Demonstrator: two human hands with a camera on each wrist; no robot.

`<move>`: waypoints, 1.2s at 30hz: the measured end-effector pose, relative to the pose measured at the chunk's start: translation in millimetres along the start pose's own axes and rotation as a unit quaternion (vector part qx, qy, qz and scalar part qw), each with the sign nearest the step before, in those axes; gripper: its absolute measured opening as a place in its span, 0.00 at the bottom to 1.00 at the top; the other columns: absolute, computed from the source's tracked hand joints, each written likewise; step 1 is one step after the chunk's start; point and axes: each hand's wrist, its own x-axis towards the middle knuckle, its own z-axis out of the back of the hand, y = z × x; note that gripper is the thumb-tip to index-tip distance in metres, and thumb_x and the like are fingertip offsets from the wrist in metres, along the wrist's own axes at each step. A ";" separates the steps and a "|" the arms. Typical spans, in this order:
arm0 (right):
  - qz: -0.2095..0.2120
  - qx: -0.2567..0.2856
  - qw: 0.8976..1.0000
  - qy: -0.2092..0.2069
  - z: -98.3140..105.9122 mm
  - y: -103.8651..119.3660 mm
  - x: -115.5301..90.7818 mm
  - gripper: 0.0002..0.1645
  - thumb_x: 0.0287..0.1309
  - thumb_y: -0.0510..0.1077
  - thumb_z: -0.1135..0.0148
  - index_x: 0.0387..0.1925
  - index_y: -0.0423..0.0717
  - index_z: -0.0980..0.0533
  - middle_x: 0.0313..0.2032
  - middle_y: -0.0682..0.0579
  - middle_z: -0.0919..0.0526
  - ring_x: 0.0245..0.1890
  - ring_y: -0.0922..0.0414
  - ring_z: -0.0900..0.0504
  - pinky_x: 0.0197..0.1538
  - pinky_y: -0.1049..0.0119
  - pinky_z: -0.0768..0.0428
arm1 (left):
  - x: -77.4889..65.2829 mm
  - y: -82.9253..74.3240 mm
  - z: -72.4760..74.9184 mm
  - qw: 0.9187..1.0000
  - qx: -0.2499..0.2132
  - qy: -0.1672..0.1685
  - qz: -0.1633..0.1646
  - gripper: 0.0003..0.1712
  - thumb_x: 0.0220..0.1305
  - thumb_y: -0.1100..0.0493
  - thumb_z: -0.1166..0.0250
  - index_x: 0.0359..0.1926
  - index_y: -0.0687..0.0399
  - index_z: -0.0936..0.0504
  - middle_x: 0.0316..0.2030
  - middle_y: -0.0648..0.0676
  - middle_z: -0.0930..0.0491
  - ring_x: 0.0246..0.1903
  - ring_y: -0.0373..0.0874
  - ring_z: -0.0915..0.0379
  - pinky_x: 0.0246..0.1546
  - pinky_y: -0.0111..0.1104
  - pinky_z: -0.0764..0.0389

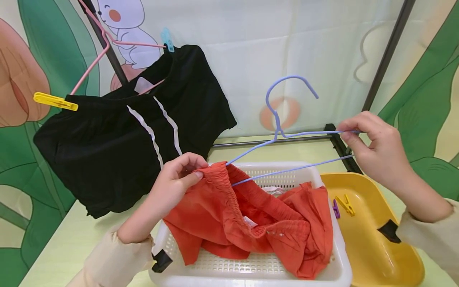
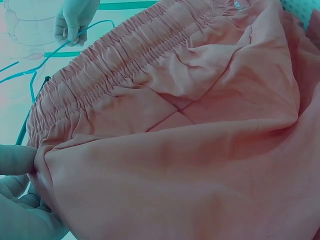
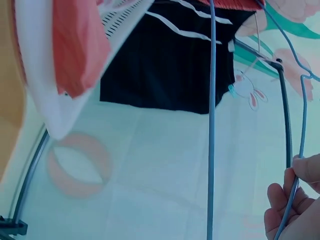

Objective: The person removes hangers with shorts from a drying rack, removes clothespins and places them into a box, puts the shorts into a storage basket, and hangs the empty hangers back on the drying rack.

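Note:
Red shorts point(image 1: 211, 207) with a gathered elastic waistband hang partly over the white basket point(image 1: 251, 281). My left hand point(image 1: 175, 179) pinches the waistband at its left corner; the left wrist view shows thumb and fingers on the cloth point(image 2: 150, 165). A blue wire hanger point(image 1: 277, 123) has its left end inside the waistband, hidden by the fabric, with the hook upward. My right hand point(image 1: 376, 147) pinches the hanger's upper arm near the right end. In the right wrist view, the fingers of that hand point(image 3: 300, 205) curl round the blue wire.
Black shorts point(image 1: 107, 159) hang at the left on a pink hanger point(image 1: 91, 65), held by a yellow clip point(image 1: 55, 101) and a blue clip point(image 1: 167, 40). A yellow tray point(image 1: 376, 239) with purple and yellow clothespins point(image 1: 346, 205) stands right of the basket. Dark rack poles point(image 1: 389, 56) rise behind.

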 end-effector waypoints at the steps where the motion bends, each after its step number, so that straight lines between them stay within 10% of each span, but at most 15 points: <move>1: 0.000 -0.002 1.000 -0.004 1.8 -0.4 1.3 0.09 0.44 0.23 0.42 0.26 0.36 0.23 0.29 0.78 0.33 0.30 0.78 0.35 0.34 0.82 0.38 | -0.2 0.2 0.5 1.000 0.000 -0.002 0.001 0.09 0.58 0.71 0.49 0.40 0.63 0.28 0.36 0.59 0.26 0.34 0.48 0.30 0.35 0.27 0.24; 23: -0.030 -0.005 0.998 -0.048 22.9 -10.6 17.6 0.03 0.47 0.25 0.44 0.25 0.31 0.24 0.26 0.79 0.31 0.29 0.76 0.35 0.35 0.81 0.40 | -7.5 1.2 10.5 0.999 -0.011 -0.034 0.023 0.09 0.59 0.69 0.48 0.41 0.63 0.29 0.36 0.59 0.27 0.34 0.47 0.29 0.33 0.27 0.23; 36: -0.045 -0.007 0.997 -0.063 31.2 -10.3 20.0 0.02 0.47 0.26 0.43 0.26 0.29 0.25 0.27 0.78 0.30 0.31 0.76 0.33 0.36 0.81 0.40 | -4.4 7.4 8.9 0.999 0.025 0.008 0.018 0.11 0.58 0.66 0.45 0.44 0.60 0.29 0.39 0.59 0.26 0.35 0.48 0.29 0.33 0.29 0.24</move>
